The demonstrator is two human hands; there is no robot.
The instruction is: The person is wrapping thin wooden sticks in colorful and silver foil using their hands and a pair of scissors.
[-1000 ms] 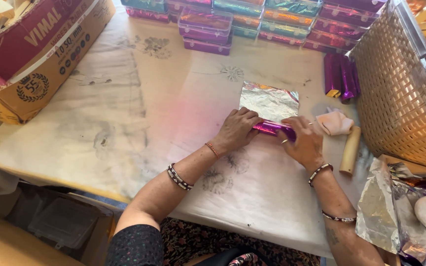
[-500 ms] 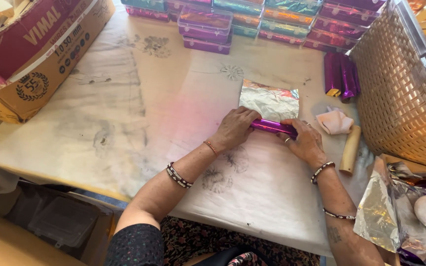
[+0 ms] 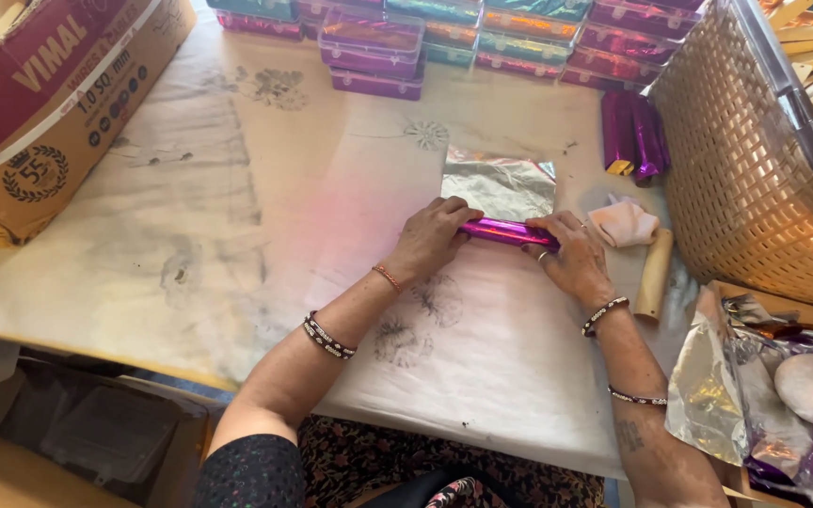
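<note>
**Q:** Grip first: how do the two hands sit on the work?

**A:** Both press down flat, fingers curled over a magenta foil roll [image 3: 508, 231] at the centre of the frame. The left hand [image 3: 430, 240] covers the roll's left end and the right hand [image 3: 571, 256] its right end. Neither grip is a closed fist; each is a loose, half-closed bearing-down on the roll, with only the middle stretch showing between them.

**Q:** Where does the roll lie?

**A:** On the cloth-covered worktop [image 3: 237, 235], along the near edge of a silver foil sheet [image 3: 502, 184] that spreads away toward the top of the frame. The roll touches that sheet.

**Q:** How would it handle?

**A:** By its look, light and fairly stiff along its length, with a thin, slick, crease-prone skin. Even palm pressure at both ends seems the safest hold; pinching the middle would likely dent the foil.

**Q:** What lies close by?

**A:** Right of the right hand, a folded pale cloth [image 3: 623, 224] and a bare tan stick [image 3: 654, 275]. Further up, finished purple rolls [image 3: 634, 134] lie beside a woven basket [image 3: 755, 179].
</note>
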